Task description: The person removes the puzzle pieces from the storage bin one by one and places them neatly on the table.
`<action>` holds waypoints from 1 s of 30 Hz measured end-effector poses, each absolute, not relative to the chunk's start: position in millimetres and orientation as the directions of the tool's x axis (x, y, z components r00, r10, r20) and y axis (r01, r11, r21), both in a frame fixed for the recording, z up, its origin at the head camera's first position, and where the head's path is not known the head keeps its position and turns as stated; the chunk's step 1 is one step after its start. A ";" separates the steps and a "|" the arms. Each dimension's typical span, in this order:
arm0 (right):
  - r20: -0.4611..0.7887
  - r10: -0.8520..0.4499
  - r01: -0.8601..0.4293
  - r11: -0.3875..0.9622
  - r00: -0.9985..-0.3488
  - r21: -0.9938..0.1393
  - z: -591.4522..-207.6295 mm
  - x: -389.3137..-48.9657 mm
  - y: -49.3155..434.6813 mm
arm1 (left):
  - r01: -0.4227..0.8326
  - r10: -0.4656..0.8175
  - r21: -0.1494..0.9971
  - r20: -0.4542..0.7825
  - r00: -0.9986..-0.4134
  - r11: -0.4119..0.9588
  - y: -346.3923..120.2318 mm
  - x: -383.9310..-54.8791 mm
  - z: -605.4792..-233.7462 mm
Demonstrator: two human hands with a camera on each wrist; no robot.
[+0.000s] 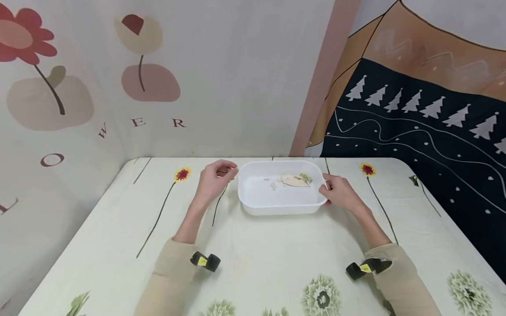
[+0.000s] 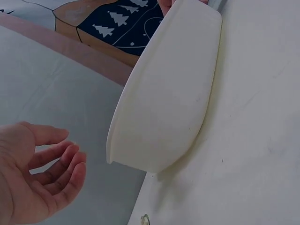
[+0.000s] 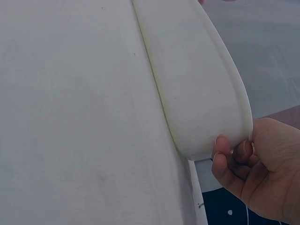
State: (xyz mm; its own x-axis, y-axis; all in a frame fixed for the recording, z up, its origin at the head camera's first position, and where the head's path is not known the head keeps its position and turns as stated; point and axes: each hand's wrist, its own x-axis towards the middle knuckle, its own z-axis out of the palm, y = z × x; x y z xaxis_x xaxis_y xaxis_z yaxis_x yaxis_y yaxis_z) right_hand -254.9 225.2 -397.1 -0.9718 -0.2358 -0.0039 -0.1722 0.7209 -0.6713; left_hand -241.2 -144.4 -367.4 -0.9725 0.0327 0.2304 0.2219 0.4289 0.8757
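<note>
A white plastic tub (image 1: 253,210) sits toward the back of the table, with a pale flat scrap (image 1: 295,181), a green leafy bit (image 1: 305,177) and small pale flakes (image 1: 273,186) inside. My right hand (image 1: 338,191) grips its right rim, thumb inside and fingers beneath the edge. From the right wrist view, the right hand (image 3: 262,171) curls its fingers against the tub's end wall. Beside the left end, my left hand (image 1: 215,177) is raised with loosely bent fingers. In the left wrist view, a gap separates the left hand (image 2: 47,173) from the tub (image 2: 164,89); nothing shows in its fingers.
A pale flower-patterned cloth (image 1: 261,254) covers the table. Behind it hangs a light curtain (image 1: 237,87), with a dark tree-printed cloth (image 1: 415,127) at the right. Each sleeve carries a black wrist camera, one left (image 1: 205,261) and one right (image 1: 367,267).
</note>
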 end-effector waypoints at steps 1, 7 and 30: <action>-0.005 -0.234 -0.170 0.722 -0.972 -0.671 -396.9 -254.8 225.3 | 0.226 0.036 0.874 0.233 -0.972 0.431 -141.9 -241.0 -366.8; -0.015 -0.233 -0.161 0.717 -0.972 -0.679 -396.6 -255.6 224.6 | 0.254 0.073 0.868 0.247 -0.966 0.427 -129.3 -240.0 -366.9; -0.014 -0.233 -0.158 0.698 -0.972 -0.699 -398.6 -254.7 223.0 | 0.282 0.185 0.855 0.222 -0.957 0.435 -80.3 -253.1 -377.1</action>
